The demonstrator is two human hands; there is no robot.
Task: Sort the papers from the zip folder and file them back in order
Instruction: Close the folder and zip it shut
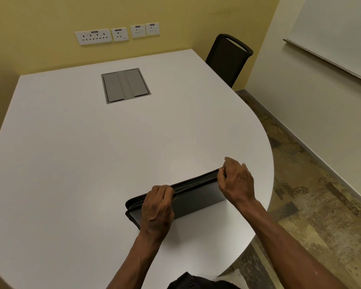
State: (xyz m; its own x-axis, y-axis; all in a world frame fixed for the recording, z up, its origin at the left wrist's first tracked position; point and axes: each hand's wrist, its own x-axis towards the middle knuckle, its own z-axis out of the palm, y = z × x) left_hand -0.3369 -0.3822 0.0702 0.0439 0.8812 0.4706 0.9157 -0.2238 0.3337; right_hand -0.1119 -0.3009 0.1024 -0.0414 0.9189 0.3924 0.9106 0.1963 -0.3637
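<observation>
Fingers of the left hand (157, 207) curl over the top edge of the zip folder (196, 197), which stands on its edge on the near right part of the white table (92, 153). Right hand (237, 180) pinches the zipper at the folder's far right corner.

Soft, even indoor light from overhead; the white worktop (92, 153) shows faint shadows beneath the arms. Slightly soft focus overall, with wide-angle bending at the frame's edges.
</observation>
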